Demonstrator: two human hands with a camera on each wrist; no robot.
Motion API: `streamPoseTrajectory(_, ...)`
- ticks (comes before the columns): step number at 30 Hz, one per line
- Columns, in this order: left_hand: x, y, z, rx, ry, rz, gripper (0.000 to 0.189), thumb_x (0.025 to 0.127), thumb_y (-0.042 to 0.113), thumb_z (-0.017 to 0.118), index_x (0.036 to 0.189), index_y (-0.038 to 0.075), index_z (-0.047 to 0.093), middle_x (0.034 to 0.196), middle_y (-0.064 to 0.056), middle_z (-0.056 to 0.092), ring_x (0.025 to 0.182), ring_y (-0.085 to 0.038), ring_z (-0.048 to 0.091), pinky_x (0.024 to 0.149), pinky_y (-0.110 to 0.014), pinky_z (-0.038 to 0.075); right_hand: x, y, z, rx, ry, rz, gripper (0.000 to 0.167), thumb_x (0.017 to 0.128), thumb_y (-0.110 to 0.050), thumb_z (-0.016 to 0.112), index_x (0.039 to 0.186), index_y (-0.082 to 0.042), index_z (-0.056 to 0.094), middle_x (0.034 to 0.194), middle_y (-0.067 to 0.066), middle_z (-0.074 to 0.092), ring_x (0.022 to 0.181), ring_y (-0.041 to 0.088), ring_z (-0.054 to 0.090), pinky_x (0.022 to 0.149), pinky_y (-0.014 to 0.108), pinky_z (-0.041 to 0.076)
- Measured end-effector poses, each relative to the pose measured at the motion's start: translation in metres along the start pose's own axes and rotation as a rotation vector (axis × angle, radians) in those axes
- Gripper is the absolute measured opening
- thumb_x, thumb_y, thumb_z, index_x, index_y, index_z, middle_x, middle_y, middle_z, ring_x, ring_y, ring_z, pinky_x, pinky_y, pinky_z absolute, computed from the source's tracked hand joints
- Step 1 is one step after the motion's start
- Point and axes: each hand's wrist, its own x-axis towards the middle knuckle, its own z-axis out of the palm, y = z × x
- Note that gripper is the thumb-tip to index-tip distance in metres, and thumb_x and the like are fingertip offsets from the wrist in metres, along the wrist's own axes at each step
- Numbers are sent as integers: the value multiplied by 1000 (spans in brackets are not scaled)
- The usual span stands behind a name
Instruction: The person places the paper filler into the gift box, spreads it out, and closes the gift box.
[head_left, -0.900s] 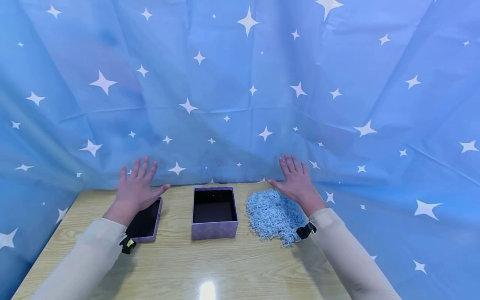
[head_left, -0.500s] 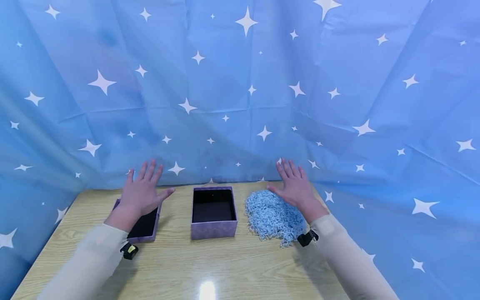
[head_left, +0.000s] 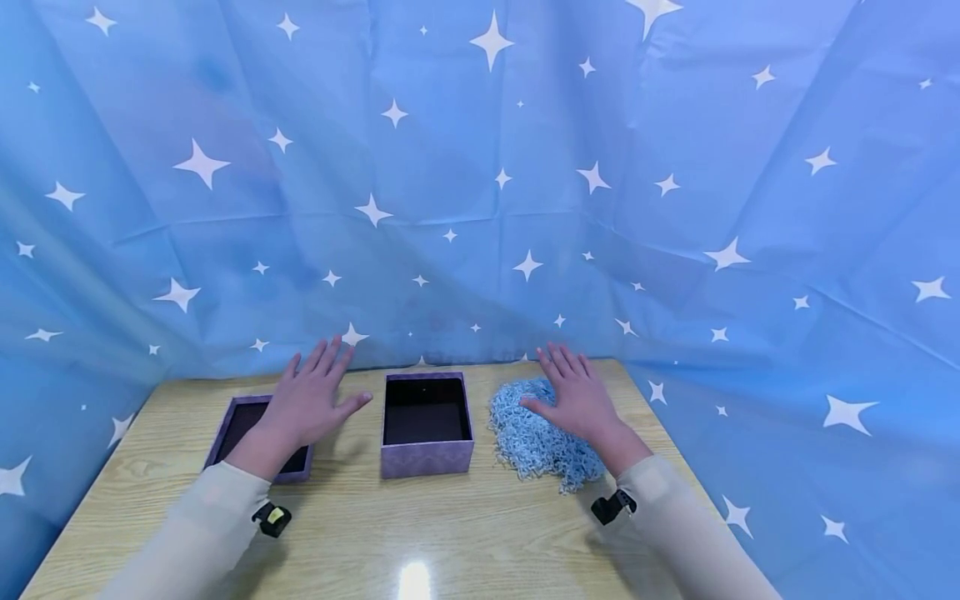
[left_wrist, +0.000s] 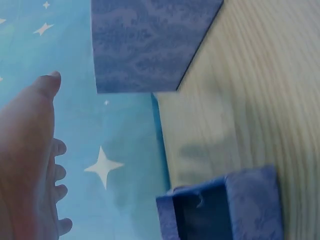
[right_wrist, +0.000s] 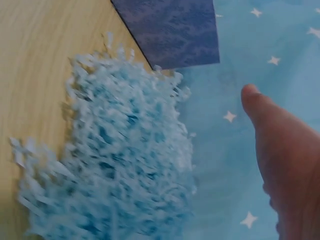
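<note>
My left hand (head_left: 309, 404), fingers straight and thumb out to the side, hovers over the right part of a shallow purple box lid (head_left: 217, 442) with a dark inside. My right hand (head_left: 577, 402) is likewise spread flat, over a heap of light blue shredded paper (head_left: 525, 442). Neither hand holds anything. Between them a deeper purple box (head_left: 426, 458) stands with its top uncovered and its black inside showing. The left wrist view has the patterned box wall (left_wrist: 150, 45) above and the lid (left_wrist: 255, 205) below. In the right wrist view the shredded paper (right_wrist: 125, 150) lies beside the box.
A pale wooden table (head_left: 450, 533) carries all of these. Behind it and at both sides hangs a blue curtain (head_left: 465, 167) with white stars. Each wrist wears a small black camera (head_left: 272, 518) on a strap.
Both hands have come lower and nearer in the head view. The left has shifted right, toward the box, uncovering more of the lid; the right has moved slightly left. Box, lid and paper stay put.
</note>
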Motion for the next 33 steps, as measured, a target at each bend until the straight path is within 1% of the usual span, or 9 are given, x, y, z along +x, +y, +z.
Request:
streamPoseTrajectory(4,0,9,8,-19,23,43,94,110,71,50,176,7,29,182,-22,18,168,-45,16,129,-74,16,-7,-4,8,49,22,-10,106,101,-77,61,176,-9,28,181,21,23,168,43,16,133,66,15)
streamPoseTrajectory(9,1,19,19,-47,45,88,93,109,70,52,175,8,33,182,-20,21,167,-43,20,129,-73,20,-13,-8,18,102,32,-3,106,100,-75,65,174,-7,33,181,20,24,167,44,19,133,66,18)
streamPoseTrajectory(14,3,29,27,-78,54,129,93,108,71,55,175,9,34,181,-19,25,166,-42,25,129,-71,23,-20,-15,26,188,28,-15,103,99,-69,71,173,-5,37,179,23,29,164,47,26,129,69,25)
streamPoseTrajectory(16,4,32,29,-83,47,140,95,107,72,56,175,10,34,181,-18,25,167,-41,24,130,-70,22,-22,-18,31,198,23,-22,103,99,-69,72,172,-5,38,178,23,31,163,48,28,128,70,27)
streamPoseTrajectory(24,6,39,36,-68,14,155,101,104,77,55,176,10,30,183,-15,20,169,-36,19,132,-66,21,-29,-25,45,214,-14,-6,105,99,-73,70,173,-7,38,178,22,31,165,47,26,129,69,26)
streamPoseTrajectory(28,7,42,40,-97,-2,152,106,102,79,56,176,8,29,184,-13,18,169,-36,20,133,-65,20,-31,-25,53,196,-34,-5,107,99,-76,67,173,-6,36,177,23,32,164,48,27,129,68,27)
streamPoseTrajectory(33,8,44,43,-144,-31,148,114,99,84,55,176,5,24,184,-12,14,169,-34,18,134,-63,19,-33,-28,57,218,-66,14,109,98,-76,68,175,-8,32,179,23,29,164,47,27,130,69,25)
